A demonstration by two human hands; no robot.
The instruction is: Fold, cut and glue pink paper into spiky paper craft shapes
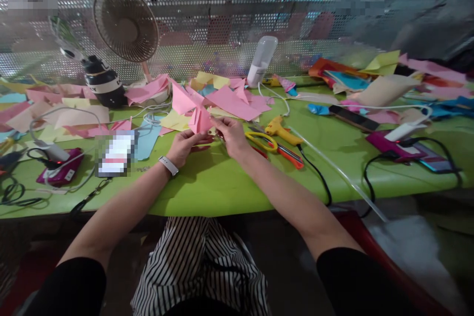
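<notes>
A folded piece of pink paper stands up between my two hands above the green table. My left hand, with a white band at the wrist, pinches its lower edge between thumb and fingers. From the other side, my right hand has thumb and fingertips closed at the paper's right edge. Something small and dark shows under the right fingers, too hidden to name. Just right of that hand lie yellow-handled scissors, an orange-red cutter and a yellow glue gun with a black cord.
Loose coloured papers cover the back of the table. A fan, a black bottle and a white bottle-shaped device stand there. A phone lies left. Power strips with cables sit at both sides. A clear rod overhangs the front edge.
</notes>
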